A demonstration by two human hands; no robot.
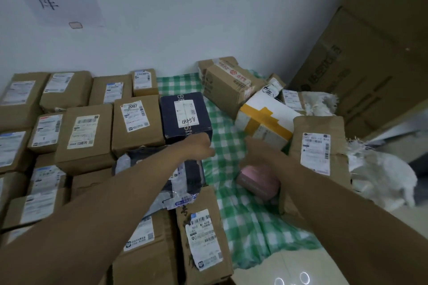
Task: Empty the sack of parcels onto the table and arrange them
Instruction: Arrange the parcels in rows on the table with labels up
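Brown parcels [85, 136] with white labels lie in rows across the left of the table. A navy box [185, 115] marked 44458 ends the second row. My left hand [199, 147] is curled against its near right corner, with nothing visible in its fingers. My right hand [256, 146] reaches to the near edge of a tilted white box with yellow tape [266, 118]; its fingers are blurred. A pink parcel [259, 180] lies under my right forearm. A brown padded parcel [317, 146] leans just right of that hand. The white woven sack [382, 176] lies crumpled at the right.
The green checked tablecloth [243, 215] shows between the rows and the loose pile. Tumbled brown boxes [227, 88] sit by the wall at the back. Large cartons [370, 53] stand on the right. A grey mailer [162, 169] lies under my left forearm.
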